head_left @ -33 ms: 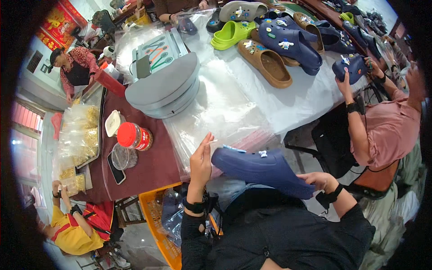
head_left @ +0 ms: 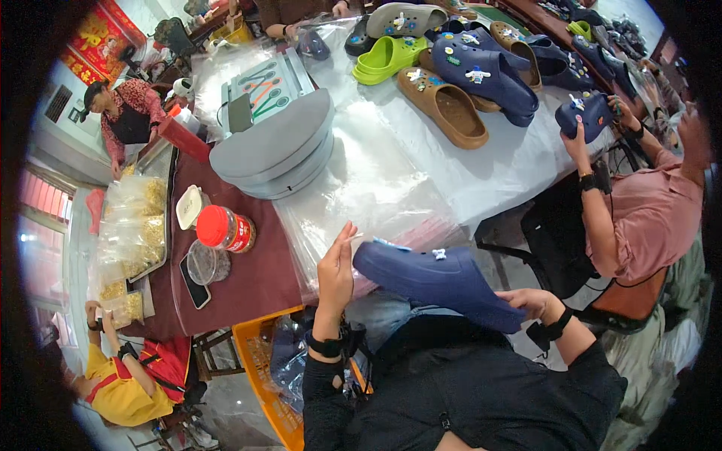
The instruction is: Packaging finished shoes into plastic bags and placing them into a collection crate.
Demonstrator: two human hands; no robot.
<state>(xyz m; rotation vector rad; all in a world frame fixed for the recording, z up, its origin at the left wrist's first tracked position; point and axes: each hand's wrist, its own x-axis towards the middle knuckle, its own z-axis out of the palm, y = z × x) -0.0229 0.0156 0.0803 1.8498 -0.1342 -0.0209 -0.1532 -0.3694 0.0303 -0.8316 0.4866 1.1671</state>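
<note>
A navy blue clog (head_left: 432, 279) with small white and light blue charms on its upper hangs tilted in front of my body. My right hand (head_left: 532, 302) is closed on its heel end, at the right. Next to the toe end is my left hand (head_left: 335, 272), its fingers stretched upward; whether the palm touches the clog I cannot tell. Just beyond the clog, a stack of clear plastic bags (head_left: 368, 203) lies along the table. Farther off, brown clogs (head_left: 444, 109), lime green clogs (head_left: 389, 59) and more navy clogs (head_left: 481, 68) are piled with charms on them.
Stacked grey rounded pieces (head_left: 274, 146) rest left of the bags. A red-lidded jar (head_left: 224, 228), a clear tub (head_left: 207, 261) and a phone (head_left: 195, 282) stand on the dark red cloth. An orange crate (head_left: 256, 376) is below my left arm. At right, a co-worker handles another navy clog (head_left: 583, 116).
</note>
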